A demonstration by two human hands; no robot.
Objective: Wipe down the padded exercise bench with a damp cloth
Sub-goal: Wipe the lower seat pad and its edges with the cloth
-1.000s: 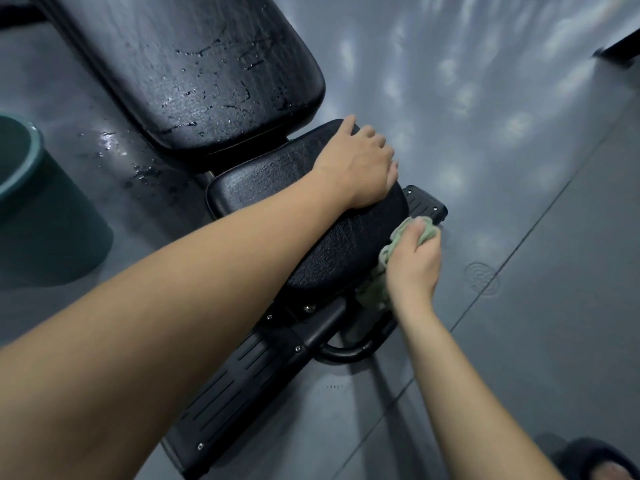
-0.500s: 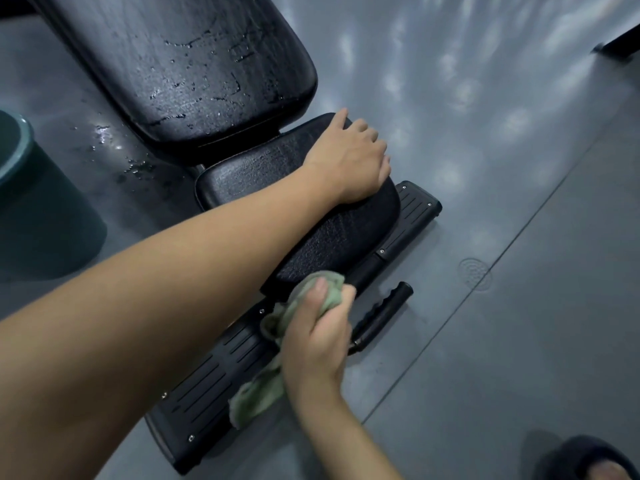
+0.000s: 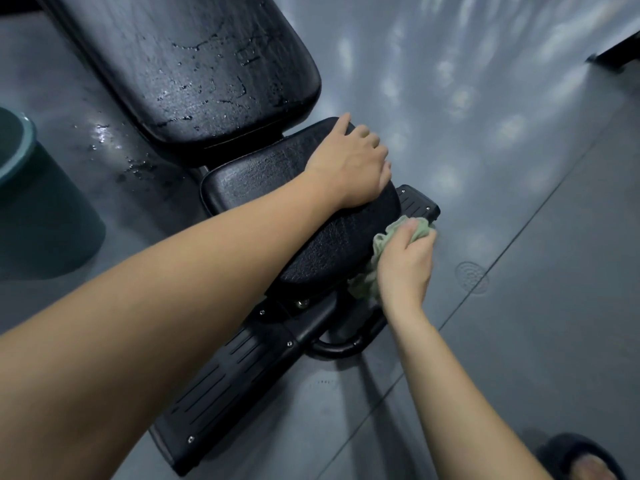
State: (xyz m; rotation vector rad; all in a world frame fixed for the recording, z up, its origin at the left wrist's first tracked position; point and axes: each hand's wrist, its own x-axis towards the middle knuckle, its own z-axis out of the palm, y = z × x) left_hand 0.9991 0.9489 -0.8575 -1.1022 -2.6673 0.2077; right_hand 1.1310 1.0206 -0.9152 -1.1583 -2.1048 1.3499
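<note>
The bench fills the middle of the view and runs from 11 o'clock down to 7 o'clock. Its big back pad (image 3: 194, 64) is black and shiny, with little drops and thin lines of water all over it. The small seat pad (image 3: 263, 181) sits just below it, near the middle. It is black too, with a bumpy skin like leather, and it looks less wet.

The left hand (image 3: 349, 164) lies flat on the far end of the seat pad, palm down, fingers bent over the edge. It holds nothing.

The right hand (image 3: 405, 261) is at about 4 o'clock from the seat pad. It is closed around a pale green cloth (image 3: 377, 244), all bunched up. The cloth presses on the side edge of the seat pad, and some of it hangs down under the hand.

Below the seat is the black metal frame (image 3: 221, 386) with slots in it.

A green bucket (image 3: 38, 202) stands at 9 o'clock on the grey floor (image 3: 519, 341). There is a wet patch (image 3: 104, 133) near it.
</note>
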